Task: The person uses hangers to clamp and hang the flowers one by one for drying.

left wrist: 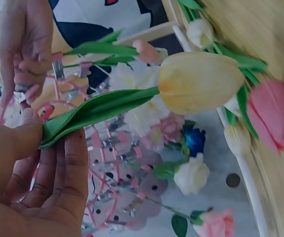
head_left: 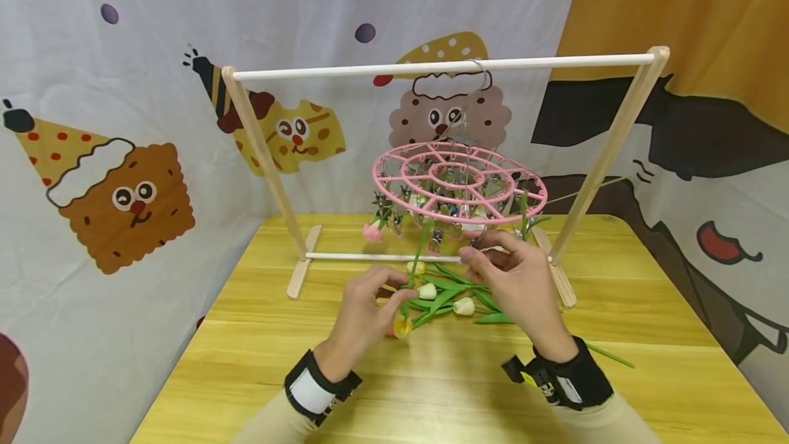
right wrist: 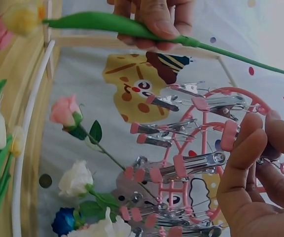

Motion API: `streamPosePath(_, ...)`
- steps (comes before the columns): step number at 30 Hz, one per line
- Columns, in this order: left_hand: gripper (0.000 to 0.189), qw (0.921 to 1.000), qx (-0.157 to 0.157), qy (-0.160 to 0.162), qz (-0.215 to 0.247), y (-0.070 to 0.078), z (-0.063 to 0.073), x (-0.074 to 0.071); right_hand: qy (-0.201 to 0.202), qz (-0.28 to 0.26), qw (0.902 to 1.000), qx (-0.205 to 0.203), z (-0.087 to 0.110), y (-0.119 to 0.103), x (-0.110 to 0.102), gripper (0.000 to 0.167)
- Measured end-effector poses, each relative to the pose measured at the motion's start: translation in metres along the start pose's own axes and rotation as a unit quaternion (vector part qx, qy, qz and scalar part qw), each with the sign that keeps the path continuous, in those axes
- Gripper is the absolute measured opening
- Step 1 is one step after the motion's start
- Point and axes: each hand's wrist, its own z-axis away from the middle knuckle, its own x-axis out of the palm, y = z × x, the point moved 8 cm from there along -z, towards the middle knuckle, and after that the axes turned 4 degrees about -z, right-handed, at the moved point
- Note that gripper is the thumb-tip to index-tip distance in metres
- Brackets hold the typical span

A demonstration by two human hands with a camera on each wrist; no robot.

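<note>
In the head view my left hand (head_left: 366, 307) holds a yellow tulip (head_left: 403, 327) by its green stem, bloom downward. The left wrist view shows the folded leaf (left wrist: 100, 111) below its bloom, with the thumb and fingers about the stem end. My right hand (head_left: 520, 279) is at the near right rim of a round pink clip hanger (head_left: 545, 194). In the right wrist view its thumb and fingers pinch a metal clip with a pink tip (right wrist: 229, 136). Other clips (right wrist: 201, 165) hang around the ring. A pink rose (right wrist: 65, 109) hangs from the hanger, bloom down.
The hanger hooks over a white rod (head_left: 345, 70) on a wooden stand (head_left: 265, 156). White (head_left: 464, 306) and other tulips lie on the wooden table (head_left: 246, 375) beneath. White (right wrist: 76, 178) and blue flowers (right wrist: 64, 221) hang among the clips. A printed cloth (head_left: 296, 5) stands behind.
</note>
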Motion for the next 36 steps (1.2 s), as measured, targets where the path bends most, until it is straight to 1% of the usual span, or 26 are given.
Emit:
streamPosePath(6, 0.019, 0.9999, -0.006, -0.003, 0.009, 0.009, -0.008, 0.011, -0.003, -0.023, 0.9996, 0.015, -0.003, 0.002, 0.0, 0.029)
streamPosePath(10, 0.019, 0.9997, -0.006, -0.001, 0.024, 0.014, -0.012, 0.016, -0.001, -0.036, 0.9991, 0.024, -0.005, 0.002, 0.0, 0.027)
streamPosePath(13, 0.017, 0.9989, -0.012, -0.004, 0.044, 0.017, -0.016, 0.021, -0.001, -0.051, 0.9981, 0.034, -0.007, 0.003, 0.0, 0.025)
streamPosePath(16, 0.016, 0.998, -0.017, -0.003, 0.061, 0.019, -0.02, 0.027, -0.001, -0.071, 0.9964, 0.046, -0.008, 0.005, 0.001, 0.028)
streamPosePath(19, 0.015, 0.9973, -0.021, 0.007, 0.07, 0.023, -0.024, 0.031, 0.002, -0.08, 0.9954, 0.052, -0.008, 0.006, 0.001, 0.029)
streamPosePath(21, 0.015, 0.997, -0.023, 0.018, 0.071, 0.025, -0.027, 0.035, 0.009, -0.084, 0.9949, 0.055, -0.009, 0.007, 0.001, 0.027)
streamPosePath(23, 0.015, 0.9962, -0.03, 0.024, 0.078, 0.026, -0.029, 0.038, 0.019, -0.091, 0.9941, 0.056, -0.009, 0.008, 0.001, 0.022)
streamPosePath(26, 0.017, 0.9951, -0.042, 0.025, 0.086, 0.028, -0.031, 0.045, 0.038, -0.111, 0.9914, 0.058, -0.009, 0.009, -0.001, 0.014)
streamPosePath(30, 0.018, 0.9939, -0.053, 0.027, 0.093, 0.031, -0.033, 0.05, 0.061, -0.147, 0.9853, 0.063, -0.009, 0.011, -0.002, 0.009)
streamPosePath(34, 0.018, 0.9927, -0.057, 0.032, 0.102, 0.032, -0.033, 0.052, 0.076, -0.175, 0.9794, 0.064, -0.009, 0.013, -0.003, 0.009)
streamPosePath(36, 0.017, 0.9918, -0.057, 0.033, 0.11, 0.033, -0.034, 0.053, 0.08, -0.183, 0.9778, 0.062, -0.009, 0.012, -0.003, 0.012)
